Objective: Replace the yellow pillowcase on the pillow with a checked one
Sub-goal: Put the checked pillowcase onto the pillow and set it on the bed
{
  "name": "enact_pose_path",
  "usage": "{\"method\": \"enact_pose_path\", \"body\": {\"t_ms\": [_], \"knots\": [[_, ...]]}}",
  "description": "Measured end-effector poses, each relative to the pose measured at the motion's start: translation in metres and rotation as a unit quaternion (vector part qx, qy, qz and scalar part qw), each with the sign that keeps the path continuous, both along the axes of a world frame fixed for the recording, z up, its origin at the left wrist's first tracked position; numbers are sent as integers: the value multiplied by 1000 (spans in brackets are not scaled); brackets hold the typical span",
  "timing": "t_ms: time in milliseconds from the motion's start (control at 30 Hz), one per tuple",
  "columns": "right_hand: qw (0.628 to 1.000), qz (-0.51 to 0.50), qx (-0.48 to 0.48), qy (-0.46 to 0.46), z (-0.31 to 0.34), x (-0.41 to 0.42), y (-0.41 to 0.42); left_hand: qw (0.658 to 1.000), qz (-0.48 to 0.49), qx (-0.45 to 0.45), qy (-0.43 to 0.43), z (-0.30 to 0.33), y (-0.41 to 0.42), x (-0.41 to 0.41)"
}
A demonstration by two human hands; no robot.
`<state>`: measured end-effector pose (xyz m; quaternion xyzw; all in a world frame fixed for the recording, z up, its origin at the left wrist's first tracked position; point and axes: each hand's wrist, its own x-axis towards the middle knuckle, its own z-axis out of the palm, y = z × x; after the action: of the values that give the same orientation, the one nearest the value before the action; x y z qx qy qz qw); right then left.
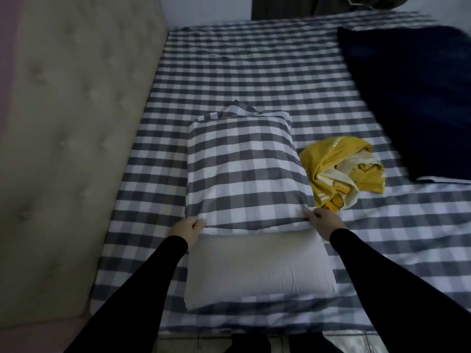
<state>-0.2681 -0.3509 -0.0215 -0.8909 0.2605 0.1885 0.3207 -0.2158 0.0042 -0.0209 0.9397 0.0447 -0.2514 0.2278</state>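
Note:
A white pillow point(257, 268) lies on the bed, its far half inside a grey-and-white checked pillowcase point(242, 169). The near half of the pillow is bare. My left hand point(187, 229) grips the open hem of the checked case at its left corner. At the hem's right corner my right hand point(325, 221) pinches the cloth. The yellow pillowcase point(341, 171) lies crumpled on the bed just right of the pillow, beyond my right hand.
The bed point(254, 72) wears a checked sheet like the case. A beige tufted headboard point(63, 123) runs along the left. A dark blue blanket point(413, 98) lies at the far right. Tiled floor point(356, 342) shows at the near edge.

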Motion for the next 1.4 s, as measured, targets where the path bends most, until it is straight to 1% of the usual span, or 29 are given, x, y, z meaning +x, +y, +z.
{"method": "enact_pose_path", "body": {"t_ms": [100, 167, 233, 367, 433, 567, 700, 800, 867, 933, 1000, 1067, 1167, 1267, 1300, 1400], "knots": [[999, -19, 17, -33, -3, -4, -3, 999, 12, -14, -33, -1, -4, -2], [999, -18, 23, -39, -8, -8, -5, 999, 17, -16, -39, -4, -9, -4], [999, -1, 15, -42, -11, -13, -6, 999, 21, 4, -31, -8, -16, -9], [999, 41, 4, -32, -14, -26, -6, 996, 12, 89, 20, -19, -25, -23], [998, 44, 13, -38, -17, -36, -7, 995, 19, 91, 33, -21, -24, -29], [996, 48, 33, -72, -22, -61, -11, 998, 53, 44, 3, -19, -15, -55], [995, 89, 36, -3, -43, -96, -12, 998, 65, 8, 15, -32, -11, -105], [997, 52, 49, 8, -43, -104, -13, 994, 99, -31, -15, -38, -16, -126], [998, 50, 38, -9, -36, -96, -15, 992, 122, -25, -35, -37, -17, -126], [998, 53, 2, -36, -31, -83, -17, 989, 140, -13, -52, -34, -16, -122], [996, 36, -13, -84, -30, -68, -15, 983, 162, -42, -79, -30, -15, -113], [993, 1, 14, -118, -29, -54, -8, 975, 185, -75, -99, -28, -15, -101], [989, -80, 77, -98, -31, -36, 6, 961, 238, -121, -70, -31, -20, -74], [984, -122, 117, -56, -41, -27, 12, 937, 281, -206, -16, -36, -26, -57], [982, -129, 132, -44, -45, -27, 12, 932, 290, -216, 0, -40, -27, -56], [973, -149, 176, -24, -53, -33, 12, 922, 321, -209, 55, -55, -21, -57]]}}
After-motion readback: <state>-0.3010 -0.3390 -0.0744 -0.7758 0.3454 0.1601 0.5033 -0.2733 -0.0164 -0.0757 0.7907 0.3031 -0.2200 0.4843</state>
